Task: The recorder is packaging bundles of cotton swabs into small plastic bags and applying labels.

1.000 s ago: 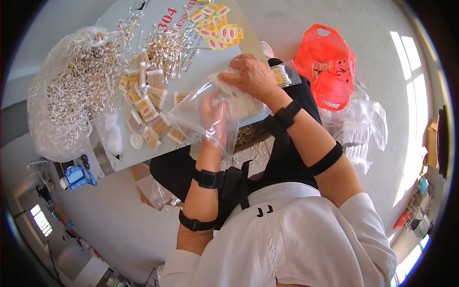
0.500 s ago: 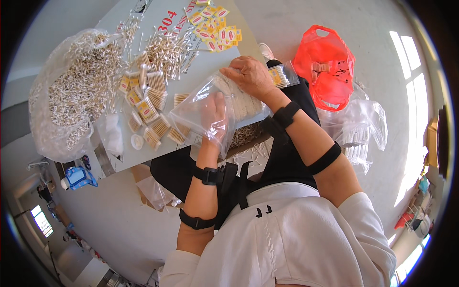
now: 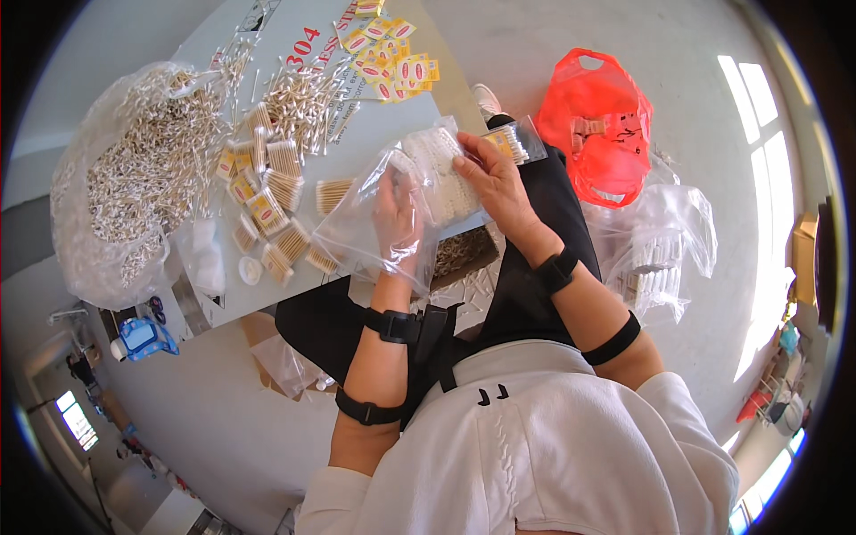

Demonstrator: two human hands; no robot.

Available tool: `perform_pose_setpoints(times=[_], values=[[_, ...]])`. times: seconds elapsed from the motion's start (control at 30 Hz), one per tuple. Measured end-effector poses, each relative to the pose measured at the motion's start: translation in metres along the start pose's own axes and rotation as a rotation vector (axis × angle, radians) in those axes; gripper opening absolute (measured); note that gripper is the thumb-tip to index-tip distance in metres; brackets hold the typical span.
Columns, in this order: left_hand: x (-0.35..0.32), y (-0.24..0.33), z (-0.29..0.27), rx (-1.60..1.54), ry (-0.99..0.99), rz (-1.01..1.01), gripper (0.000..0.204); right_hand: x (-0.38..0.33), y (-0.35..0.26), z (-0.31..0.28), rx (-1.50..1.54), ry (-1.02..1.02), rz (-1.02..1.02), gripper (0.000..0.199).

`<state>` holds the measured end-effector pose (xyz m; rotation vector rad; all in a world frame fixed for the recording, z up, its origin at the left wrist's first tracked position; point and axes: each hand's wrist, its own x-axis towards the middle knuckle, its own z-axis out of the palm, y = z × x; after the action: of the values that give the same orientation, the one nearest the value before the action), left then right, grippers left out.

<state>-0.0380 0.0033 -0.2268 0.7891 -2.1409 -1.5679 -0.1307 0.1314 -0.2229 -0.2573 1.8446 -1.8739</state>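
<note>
A clear plastic bag (image 3: 343, 212) lies tilted over the front edge of the table, its far end packed with rows of white-tipped cotton swabs (image 3: 441, 169). My left hand (image 3: 399, 214) is seen through the loose film at the bag's near end, fingers pointing away from me and against the packed swabs. My right hand (image 3: 499, 183) grips the right side of the filled part, thumb on top and fingers round the edge. Just beyond that hand, a small clear pack of swabs with a yellow card (image 3: 510, 143) rests by my leg.
Left of the bag lie swab bundles (image 3: 285, 160), some with yellow labels, and loose swabs (image 3: 303, 102). A large bag of swabs (image 3: 143, 169) stands far left. Yellow cards (image 3: 392, 62) lie at the back. A box (image 3: 464, 254) sits below the table edge; a red bag (image 3: 596, 125) is on the floor.
My right hand has moved from the far top of the clear bag down to its right side, uncovering the packed swabs. My left hand stays at the bag's near end.
</note>
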Motion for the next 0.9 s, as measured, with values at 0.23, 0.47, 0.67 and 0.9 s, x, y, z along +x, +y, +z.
perform_pose_setpoints(times=[0.23,0.47,0.67,0.9], values=[[0.017,0.009,-0.008,0.059,-0.202,0.015,0.037,-0.005,-0.003,0.006,-0.006,-0.003,-0.068,0.038],[0.01,0.01,0.01,-0.08,-0.186,0.056,0.038,-0.009,-0.002,0.011,0.132,0.045,-0.053,0.036],[0.005,0.015,0.006,-0.212,-0.125,-0.047,0.047,-0.011,-0.008,0.002,0.395,-0.021,0.114,0.044],[0.008,0.015,-0.01,-0.828,-0.204,-0.354,0.053,-0.026,-0.014,0.001,0.488,-0.149,0.09,0.08]])
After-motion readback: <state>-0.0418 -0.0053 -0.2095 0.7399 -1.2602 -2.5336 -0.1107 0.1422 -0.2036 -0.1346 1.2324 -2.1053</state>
